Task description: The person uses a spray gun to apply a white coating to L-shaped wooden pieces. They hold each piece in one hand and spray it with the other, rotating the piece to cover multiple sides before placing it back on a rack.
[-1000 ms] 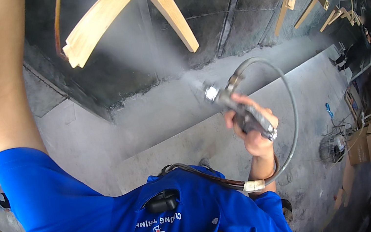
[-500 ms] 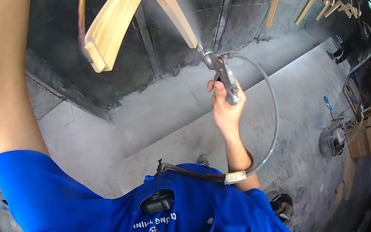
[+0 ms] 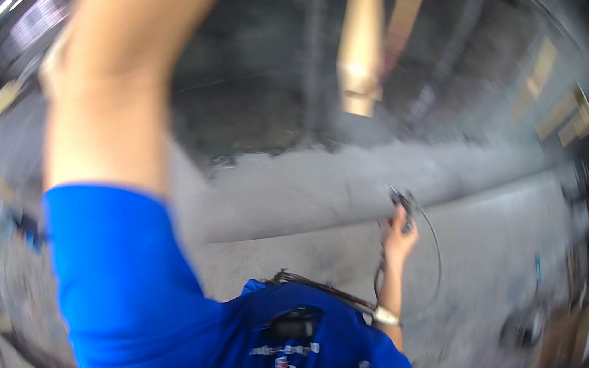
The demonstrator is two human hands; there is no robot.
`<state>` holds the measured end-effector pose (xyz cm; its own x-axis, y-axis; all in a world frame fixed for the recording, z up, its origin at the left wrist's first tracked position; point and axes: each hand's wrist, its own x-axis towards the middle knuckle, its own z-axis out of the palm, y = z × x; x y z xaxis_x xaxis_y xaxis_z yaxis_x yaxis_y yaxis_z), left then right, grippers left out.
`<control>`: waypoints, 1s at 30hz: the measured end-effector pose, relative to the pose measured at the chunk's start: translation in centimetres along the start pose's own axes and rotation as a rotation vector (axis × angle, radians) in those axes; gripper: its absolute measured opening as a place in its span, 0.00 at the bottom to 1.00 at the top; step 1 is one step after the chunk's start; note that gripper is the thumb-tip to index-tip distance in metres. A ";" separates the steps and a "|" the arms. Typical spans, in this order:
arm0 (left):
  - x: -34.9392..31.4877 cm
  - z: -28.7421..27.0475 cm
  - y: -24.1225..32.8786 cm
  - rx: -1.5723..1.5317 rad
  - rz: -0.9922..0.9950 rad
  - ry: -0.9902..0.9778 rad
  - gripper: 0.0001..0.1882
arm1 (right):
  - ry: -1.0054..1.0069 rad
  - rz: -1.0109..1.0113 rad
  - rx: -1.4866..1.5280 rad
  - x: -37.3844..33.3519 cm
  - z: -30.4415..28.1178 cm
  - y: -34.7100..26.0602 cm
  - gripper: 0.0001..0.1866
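right hand (image 3: 398, 233) gripping spray gun (image 3: 402, 206), lowered from hanging wooden piece (image 3: 362, 42); left hand raised, grip unclear; coating progress unclear.

One head-worn fisheye view looks steeply down over the person's blue shirt (image 3: 177, 323), close, floor (image 3: 476, 231) far below, blurred.

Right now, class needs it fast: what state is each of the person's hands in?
Left hand: raised past the top edge, out of view.
Right hand: closed on the spray gun, its hose looping below.
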<state>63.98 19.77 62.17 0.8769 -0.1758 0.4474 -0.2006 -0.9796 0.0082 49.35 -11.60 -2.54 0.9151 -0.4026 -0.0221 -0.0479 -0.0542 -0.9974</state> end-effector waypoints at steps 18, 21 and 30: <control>-46.3 17.0 -8.5 0.002 -0.246 1.020 0.26 | -0.653 0.266 -0.134 -3.6 2.6 1.3 0.18; -50.2 19.7 -13.8 0.364 -0.710 1.077 0.35 | -0.807 0.146 -0.188 -3.8 2.8 -0.3 0.18; -50.3 24.3 -17.1 -0.246 -0.809 0.950 0.28 | -0.863 -0.158 -0.015 -7.2 5.8 -9.2 0.29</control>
<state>33.88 43.00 17.80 0.1499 0.6996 0.6986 0.0790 -0.7128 0.6969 45.56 -2.92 6.40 0.8945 0.4422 0.0663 0.1057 -0.0652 -0.9923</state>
